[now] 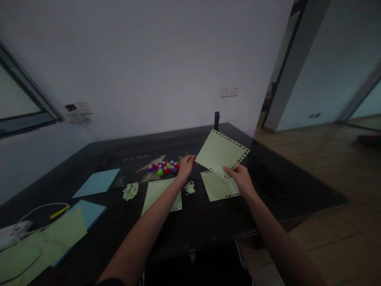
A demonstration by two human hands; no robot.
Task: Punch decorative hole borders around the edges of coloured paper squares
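Observation:
A pale green sheet of paper (222, 153) with rows of punched shapes along its edges is held up, tilted, above the table. My left hand (187, 165) pinches its left corner. With thumb on top, my right hand (240, 176) grips its lower right edge. Beneath it lies another punched sheet (218, 188), partly covered. A third punched sheet (157, 192) rests left of it, partly behind my left forearm. Small paper cutouts lie in two piles, one pile (131, 191) left of that sheet and a smaller pile (189, 187) right of it.
Several colourful craft punches (163, 167) cluster beyond my left hand. Blue sheets (98, 182), green paper (56, 238), a yellow pen-like item (59, 212) and a white power strip with cables (14, 234) lie at left. A black upright object (216, 121) stands by the table's back edge.

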